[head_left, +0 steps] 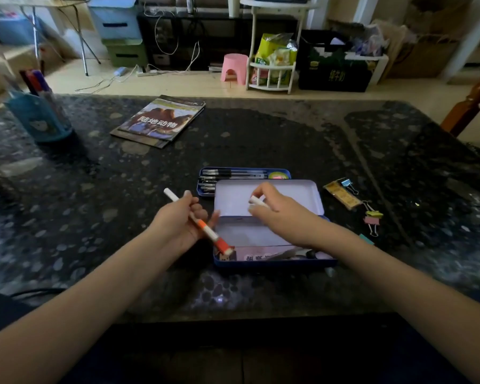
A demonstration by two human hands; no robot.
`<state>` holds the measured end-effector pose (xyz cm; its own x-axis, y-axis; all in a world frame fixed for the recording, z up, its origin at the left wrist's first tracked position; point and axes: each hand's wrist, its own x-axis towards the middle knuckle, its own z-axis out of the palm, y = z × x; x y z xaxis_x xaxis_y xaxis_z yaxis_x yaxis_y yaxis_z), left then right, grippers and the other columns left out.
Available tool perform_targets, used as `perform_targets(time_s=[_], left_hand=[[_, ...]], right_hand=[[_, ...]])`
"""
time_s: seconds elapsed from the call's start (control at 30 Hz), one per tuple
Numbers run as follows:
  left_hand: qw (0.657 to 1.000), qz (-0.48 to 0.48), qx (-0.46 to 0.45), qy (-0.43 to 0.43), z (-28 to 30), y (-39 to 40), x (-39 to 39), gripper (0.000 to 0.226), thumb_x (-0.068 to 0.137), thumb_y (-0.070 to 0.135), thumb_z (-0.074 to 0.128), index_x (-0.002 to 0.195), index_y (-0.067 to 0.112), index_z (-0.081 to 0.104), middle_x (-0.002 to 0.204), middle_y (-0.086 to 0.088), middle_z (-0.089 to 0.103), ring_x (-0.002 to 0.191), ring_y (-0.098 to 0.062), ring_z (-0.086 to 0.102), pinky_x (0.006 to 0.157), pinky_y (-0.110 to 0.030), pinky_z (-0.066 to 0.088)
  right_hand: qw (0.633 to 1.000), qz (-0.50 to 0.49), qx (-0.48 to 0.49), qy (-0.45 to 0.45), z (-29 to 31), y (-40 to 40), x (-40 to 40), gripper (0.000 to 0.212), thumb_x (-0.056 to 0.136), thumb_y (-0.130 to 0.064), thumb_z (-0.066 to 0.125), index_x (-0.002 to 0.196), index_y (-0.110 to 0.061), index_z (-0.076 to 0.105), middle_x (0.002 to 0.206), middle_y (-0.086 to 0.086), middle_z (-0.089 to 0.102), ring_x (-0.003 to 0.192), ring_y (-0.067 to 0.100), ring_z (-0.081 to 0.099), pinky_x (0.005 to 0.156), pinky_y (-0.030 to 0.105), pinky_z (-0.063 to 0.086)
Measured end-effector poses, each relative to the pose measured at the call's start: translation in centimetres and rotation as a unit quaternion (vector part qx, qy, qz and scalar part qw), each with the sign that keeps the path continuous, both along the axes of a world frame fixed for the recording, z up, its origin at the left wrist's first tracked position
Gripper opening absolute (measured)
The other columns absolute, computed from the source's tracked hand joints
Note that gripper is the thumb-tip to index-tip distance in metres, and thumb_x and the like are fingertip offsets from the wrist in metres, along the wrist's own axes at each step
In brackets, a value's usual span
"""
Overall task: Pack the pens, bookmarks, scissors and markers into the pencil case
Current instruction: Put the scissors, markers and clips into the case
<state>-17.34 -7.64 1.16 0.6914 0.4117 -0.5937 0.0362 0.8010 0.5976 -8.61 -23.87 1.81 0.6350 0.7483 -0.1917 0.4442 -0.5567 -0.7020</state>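
left hand (178, 223) gripping an orange-white marker (198, 221), right hand (277, 214) pinching a white one (257, 201); book (161, 120) beyond reads 陆地动物

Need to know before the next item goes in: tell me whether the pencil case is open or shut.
Open. The pencil case has its lid raised, pale inside showing.

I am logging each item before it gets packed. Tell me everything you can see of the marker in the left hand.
The marker is a slim white stick with an orange band and an orange cap or tip at its lower end, plastic by the look of it. The left hand grips it around the middle. It lies tilted, white end up and to the left, orange end down at the near left corner of the open pencil case. Whether that end touches the case cannot be told.
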Motion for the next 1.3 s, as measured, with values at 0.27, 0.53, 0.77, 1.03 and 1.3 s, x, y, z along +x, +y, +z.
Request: perform_targets(time_s=[0.27, 0.53, 0.77, 1.03, 1.3], left_hand=[[0.955, -0.204, 0.215, 0.031, 1.1, -0.3, -0.2, 0.024, 0.097, 0.027, 0.043, 0.078, 0.014, 0.049, 0.042, 0.008, 0.030, 0.030, -0.003, 0.022, 0.026, -0.013, 0.017], [0.657, -0.313, 0.672, 0.140, 0.4, -0.1, -0.9, 0.012, 0.077, 0.023, 0.073, 0.072, 0.019, 0.063, 0.065, 0.005, 0.058, 0.062, -0.008, 0.054, 0.052, -0.018, 0.035], [0.614, -0.325, 0.704, 0.147, -0.4, 0.1, -0.8, 0.009, 0.078, 0.024, 0.073, 0.077, 0.019, 0.066, 0.064, 0.010, 0.056, 0.061, -0.002, 0.053, 0.051, -0.017, 0.035], [0.535, -0.297, 0.778, 0.142, -1.3, -0.3, -0.7, 0.009, 0.082, 0.026, 0.068, 0.077, 0.024, 0.060, 0.068, 0.008, 0.059, 0.062, -0.007, 0.057, 0.049, -0.018, 0.033], [0.515, -0.274, 0.799, 0.144, -2.5, -0.2, -0.5, 0.025, 0.083, 0.030, 0.065, 0.070, 0.024, 0.045, 0.065, 0.007, 0.053, 0.059, -0.011, 0.053, 0.046, -0.023, 0.030]], right_hand=[[0.956, 0.181, -0.070, -0.221, -2.1, 0.8, -0.4, 0.050, 0.093, -0.020, 0.049, 0.141, -0.020, 0.035, 0.142, 0.003, 0.030, 0.126, 0.019, 0.033, 0.106, 0.032, 0.030], [0.967, 0.139, -0.081, -0.196, -0.8, -2.7, 2.4, 0.006, 0.084, -0.025, 0.068, 0.087, -0.028, 0.063, 0.085, -0.012, 0.061, 0.078, 0.005, 0.054, 0.077, 0.035, 0.052], [0.944, 0.081, -0.166, -0.273, -1.5, -4.2, 2.7, 0.013, 0.085, -0.038, 0.065, 0.094, -0.029, 0.067, 0.093, -0.011, 0.064, 0.089, 0.010, 0.057, 0.074, 0.028, 0.048], [0.960, 0.007, -0.119, -0.255, -2.1, -2.9, 1.5, 0.009, 0.087, -0.030, 0.064, 0.084, -0.022, 0.059, 0.089, -0.004, 0.060, 0.084, 0.013, 0.055, 0.074, 0.031, 0.050], [0.968, -0.042, -0.068, -0.238, -2.8, -1.7, 1.2, 0.022, 0.086, -0.029, 0.066, 0.072, -0.025, 0.049, 0.082, -0.006, 0.047, 0.077, 0.011, 0.048, 0.062, 0.025, 0.038]])
